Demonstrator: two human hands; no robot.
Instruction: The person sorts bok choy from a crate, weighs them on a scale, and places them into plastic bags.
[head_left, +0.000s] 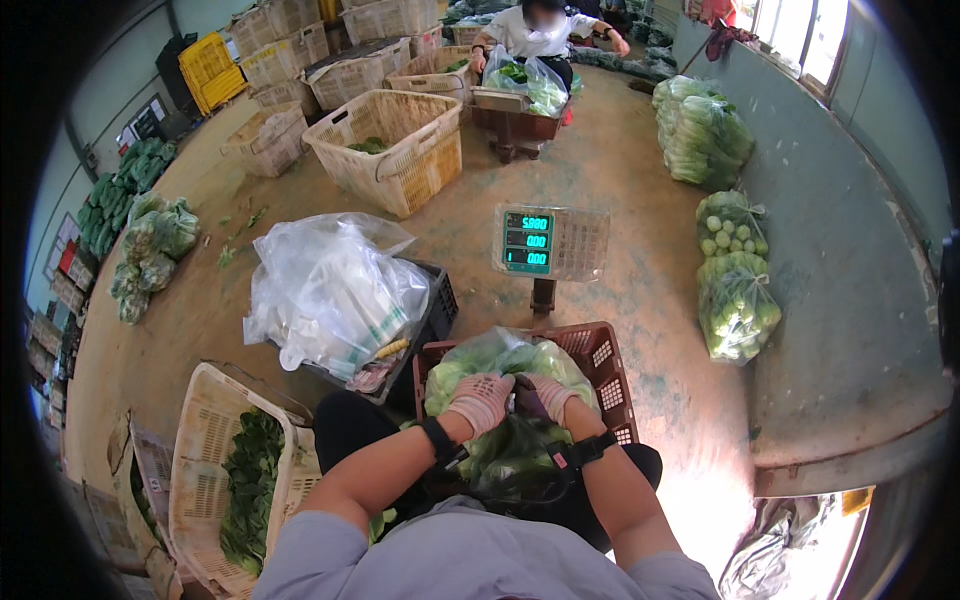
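Observation:
In front of me a clear plastic bag (555, 356) full of green leafy vegetables sits in a maroon plastic crate (616, 375). My left hand (482, 403), in a striped knit glove, grips the gathered plastic at the middle of the bag. Right beside it, my right hand (549, 397), gloved too, pinches the same plastic, with a dark patch at its fingers. The fingertips of both hands are partly hidden. Just beyond the crate stands a scale's lit display and keypad (551, 241) on a short post.
At left, a dark crate (442, 296) holds plastic bags (337, 292); a cream basket (199, 435) holds loose greens (255, 487). A larger basket (386, 150) stands ahead. Filled vegetable bags (739, 300) line the right wall (832, 300). Another person (536, 37) sits at the far end.

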